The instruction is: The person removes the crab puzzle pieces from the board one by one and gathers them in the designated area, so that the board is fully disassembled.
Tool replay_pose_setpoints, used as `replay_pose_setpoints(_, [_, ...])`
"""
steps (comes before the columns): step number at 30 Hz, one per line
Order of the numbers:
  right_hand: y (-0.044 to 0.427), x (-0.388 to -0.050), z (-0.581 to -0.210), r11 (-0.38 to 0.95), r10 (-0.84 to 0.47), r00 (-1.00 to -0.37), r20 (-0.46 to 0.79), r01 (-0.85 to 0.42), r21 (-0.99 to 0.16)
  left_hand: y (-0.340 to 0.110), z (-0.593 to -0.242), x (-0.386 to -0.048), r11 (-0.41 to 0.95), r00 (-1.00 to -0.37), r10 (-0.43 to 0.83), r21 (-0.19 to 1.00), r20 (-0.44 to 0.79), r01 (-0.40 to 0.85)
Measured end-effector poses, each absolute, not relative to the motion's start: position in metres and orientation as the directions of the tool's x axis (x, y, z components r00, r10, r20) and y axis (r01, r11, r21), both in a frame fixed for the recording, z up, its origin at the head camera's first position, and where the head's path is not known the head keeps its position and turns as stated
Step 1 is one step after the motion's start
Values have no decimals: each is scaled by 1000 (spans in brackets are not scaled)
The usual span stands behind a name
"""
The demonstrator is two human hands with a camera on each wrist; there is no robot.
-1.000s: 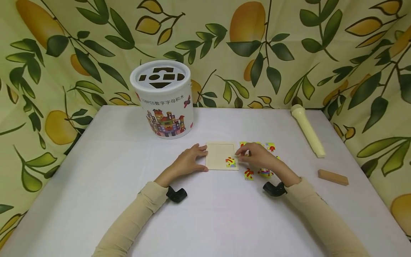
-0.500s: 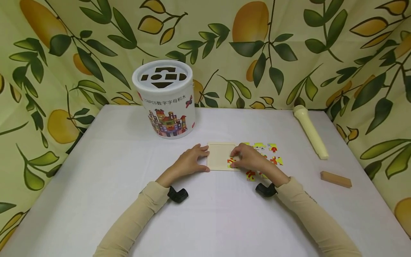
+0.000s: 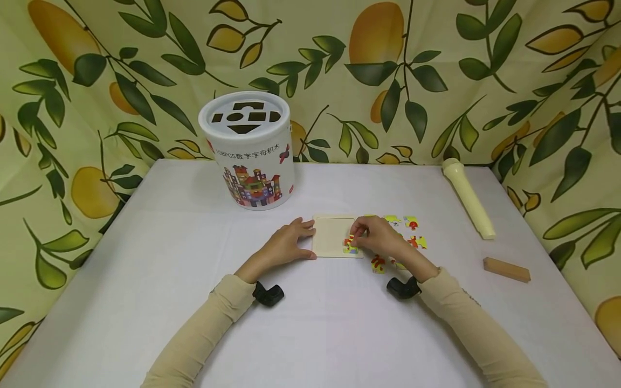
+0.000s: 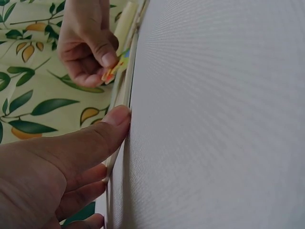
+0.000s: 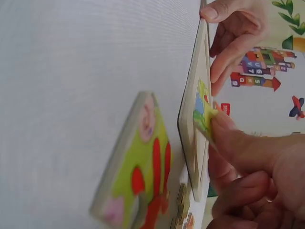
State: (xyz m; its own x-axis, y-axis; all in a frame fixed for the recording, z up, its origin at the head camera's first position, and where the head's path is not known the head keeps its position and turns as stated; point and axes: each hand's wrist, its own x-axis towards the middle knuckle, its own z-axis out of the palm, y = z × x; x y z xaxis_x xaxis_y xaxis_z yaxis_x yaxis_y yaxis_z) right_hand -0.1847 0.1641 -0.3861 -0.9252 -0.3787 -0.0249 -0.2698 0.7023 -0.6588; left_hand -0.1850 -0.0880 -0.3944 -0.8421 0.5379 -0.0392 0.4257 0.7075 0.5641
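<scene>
My left hand [image 3: 286, 241] holds the left side of a square wooden puzzle tray [image 3: 330, 231], the thumb by its near corner and the fingers along the edge. Over the tray's near right corner, my right hand [image 3: 380, 235] pinches a yellow, red and blue jigsaw piece [image 3: 349, 246] between thumb and fingers. That same jigsaw piece [image 5: 204, 112] stands tilted in the right wrist view, with its far edge low in the tray. Several loose jigsaw pieces [image 3: 411, 222] lie right of the tray, partly hidden by the right hand and forearm.
A white block bucket [image 3: 259, 172] with cut-out holes in its lid stands behind the tray. Toward the right lie a cream microphone-shaped object [image 3: 468, 199] and a wooden block [image 3: 506, 269]. A leaf-print cloth [image 3: 320, 81] hangs behind the white table.
My right hand has moved left over the tray and taken hold of the piece that lay in its corner; the piece is now tilted up. The left hand keeps its place.
</scene>
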Motion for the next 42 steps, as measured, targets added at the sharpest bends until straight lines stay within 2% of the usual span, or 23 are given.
replay_pose_setpoints(5, [181, -185, -384, 669, -310, -951, -3, -216, -711, -87, -396, -187, 702, -837, 546, 563, -34, 436])
replay_pose_setpoints(11, [219, -180, -374, 674, -200, -977, -76, -81, -735, -89, -396, -186, 695, -835, 550, 567, -22, 443])
replay_pose_setpoints(25, [302, -145, -382, 691, -269, -955, -121, -104, -715, -91, -398, -185, 694, -834, 551, 567, -23, 443])
replay_pose_setpoints(33, [304, -145, -390, 749, -283, -953, -113, -146, -646, -96, -397, -185, 688, -837, 546, 579, -16, 438])
replay_pose_setpoints(42, [299, -141, -377, 829, -213, -969, -129, -109, -548, -92, -400, -187, 673, -818, 575, 580, -19, 460])
